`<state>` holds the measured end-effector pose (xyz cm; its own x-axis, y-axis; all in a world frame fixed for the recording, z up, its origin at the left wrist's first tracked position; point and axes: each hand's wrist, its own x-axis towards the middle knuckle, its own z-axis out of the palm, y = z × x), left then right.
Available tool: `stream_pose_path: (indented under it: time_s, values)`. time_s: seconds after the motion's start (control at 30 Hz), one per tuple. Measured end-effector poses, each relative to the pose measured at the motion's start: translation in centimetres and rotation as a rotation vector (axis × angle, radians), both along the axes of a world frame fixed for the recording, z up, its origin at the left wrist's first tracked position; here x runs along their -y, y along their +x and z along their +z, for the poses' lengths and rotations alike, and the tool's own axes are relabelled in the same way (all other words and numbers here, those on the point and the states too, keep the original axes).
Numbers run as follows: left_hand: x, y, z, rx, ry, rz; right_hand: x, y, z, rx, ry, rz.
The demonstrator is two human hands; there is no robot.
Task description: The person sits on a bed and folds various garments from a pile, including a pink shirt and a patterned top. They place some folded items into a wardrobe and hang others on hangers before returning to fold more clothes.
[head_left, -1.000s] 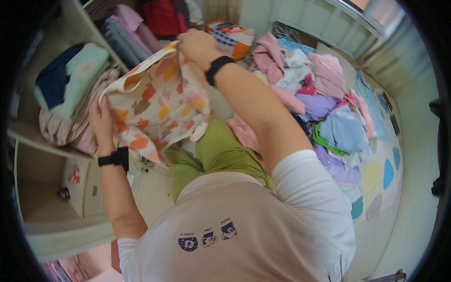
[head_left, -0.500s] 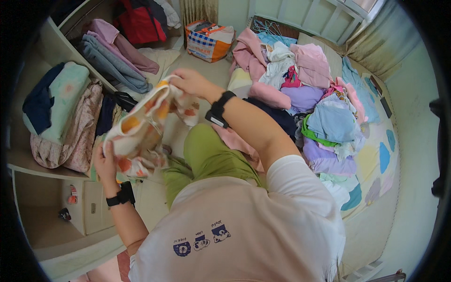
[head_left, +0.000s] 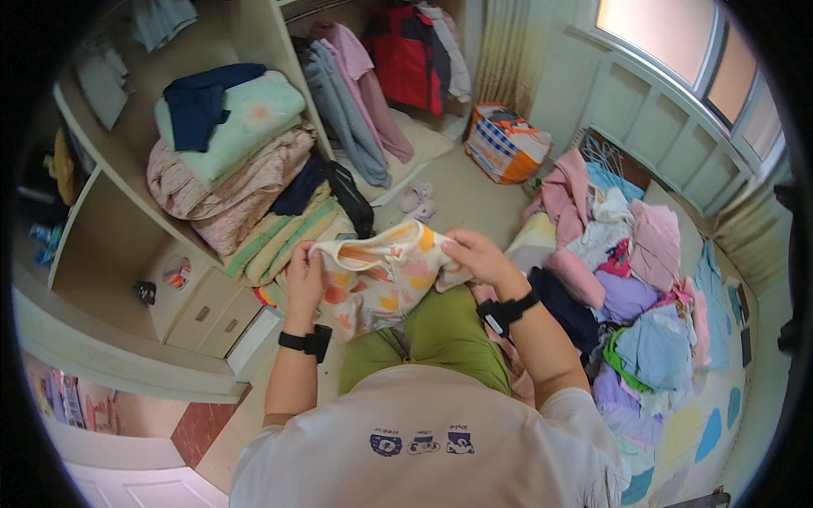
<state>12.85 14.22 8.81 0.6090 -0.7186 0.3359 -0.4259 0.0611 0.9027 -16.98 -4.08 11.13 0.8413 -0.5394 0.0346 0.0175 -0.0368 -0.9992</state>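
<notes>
Between my two hands a white garment (head_left: 385,292) with orange, yellow and pink patches is stretched out. Its upper edge gapes in a wide curve. Whether it is a top or trousers I cannot tell. My left hand (head_left: 305,273) is closed on its left end, thumb on top. My right hand (head_left: 479,256) is closed on its right upper corner. The cloth hangs down in front of my green-clad legs.
A large heap of clothes (head_left: 656,296) covers the bed at the right. On the left, an open wardrobe holds folded bedding (head_left: 233,118) and hanging clothes (head_left: 411,59). Beyond my hands are slippers (head_left: 417,201) and an orange-and-white bag (head_left: 506,144) on the floor.
My view has turned left toward the wardrobe. The garment was slanted and bunched, with my right hand higher; now it is spread nearly level between both hands, which keep hold of it.
</notes>
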Motion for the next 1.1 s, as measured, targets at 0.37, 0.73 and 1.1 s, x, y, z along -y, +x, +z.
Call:
stream_pose_path:
  time_s: [0.37, 0.73, 1.1]
  values:
    - [-0.9, -5.5, -0.9, 0.466, 0.106, 0.022, -4.9, 1.0, -0.3, 0.067, 0.0, 0.087]
    - [0.4, -3.0, -1.9, -0.124, 0.124, 0.047, -5.1, 0.0, -1.9, 0.091, -0.071, 0.122]
    - [4.1, -4.7, 5.4, -0.286, -0.241, -0.051, -2.6, -0.4, -1.7, 0.019, 0.117, -0.011]
